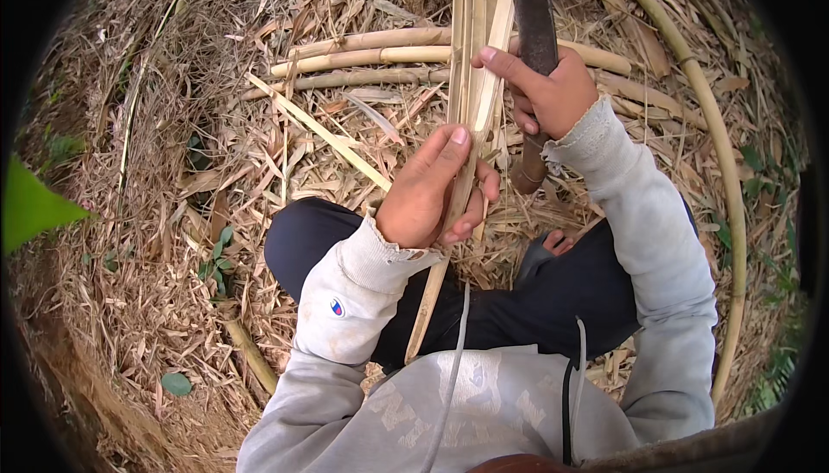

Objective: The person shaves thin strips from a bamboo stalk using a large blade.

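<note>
A bundle of long, pale split bamboo strips [464,50] runs from the top edge down through my left hand [440,186], which is closed round it with the thumb along the top. One end of a strip [428,309] sticks out below that hand, over my lap. My right hand [553,91] grips a large knife [533,20] with a dark, broad blade, held upright beside the bamboo. Its thumb and fingertips press against a whitish strip. Below the right hand, the knife's lower end shows a ring round it. Parts of both hands' fingers are hidden behind the bamboo and blade.
Several bamboo poles [371,59] lie crosswise ahead, and a long curved pole [721,154] bends down the right side. A loose split strip [332,138] lies left of my hands. Dry leaves and shavings [164,292] cover the ground. A green leaf [39,205] juts in at left.
</note>
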The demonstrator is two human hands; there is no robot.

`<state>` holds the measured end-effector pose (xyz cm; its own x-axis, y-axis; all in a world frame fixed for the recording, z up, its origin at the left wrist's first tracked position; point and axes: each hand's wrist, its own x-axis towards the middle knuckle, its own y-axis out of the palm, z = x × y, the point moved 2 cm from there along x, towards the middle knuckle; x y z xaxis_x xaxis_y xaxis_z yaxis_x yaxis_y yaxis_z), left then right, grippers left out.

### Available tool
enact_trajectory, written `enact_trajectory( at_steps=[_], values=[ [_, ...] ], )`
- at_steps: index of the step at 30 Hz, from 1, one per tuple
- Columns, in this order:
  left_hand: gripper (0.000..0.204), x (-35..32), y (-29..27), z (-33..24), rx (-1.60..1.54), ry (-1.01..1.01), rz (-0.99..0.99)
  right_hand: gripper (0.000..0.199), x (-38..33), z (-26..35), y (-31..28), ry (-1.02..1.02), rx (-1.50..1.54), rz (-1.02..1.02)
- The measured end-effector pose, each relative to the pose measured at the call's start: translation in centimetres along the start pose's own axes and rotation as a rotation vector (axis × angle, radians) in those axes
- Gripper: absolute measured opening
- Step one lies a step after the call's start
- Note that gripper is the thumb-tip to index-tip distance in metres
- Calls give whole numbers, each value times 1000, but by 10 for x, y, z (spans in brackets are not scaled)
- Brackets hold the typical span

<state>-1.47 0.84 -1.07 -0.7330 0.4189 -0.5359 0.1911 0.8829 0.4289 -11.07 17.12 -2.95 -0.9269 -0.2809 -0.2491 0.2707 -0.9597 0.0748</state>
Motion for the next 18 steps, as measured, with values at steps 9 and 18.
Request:
enact_trajectory(
  at_steps=[9, 18],
  values=[
    [31, -11, -8, 4, -24, -15, -199, 48, 16, -1, -5, -180, -184, -260],
    [33, -10, -19, 6, -109, 137, -331, 56, -37, -1, 37, -643, -976, 182]
  ],
)
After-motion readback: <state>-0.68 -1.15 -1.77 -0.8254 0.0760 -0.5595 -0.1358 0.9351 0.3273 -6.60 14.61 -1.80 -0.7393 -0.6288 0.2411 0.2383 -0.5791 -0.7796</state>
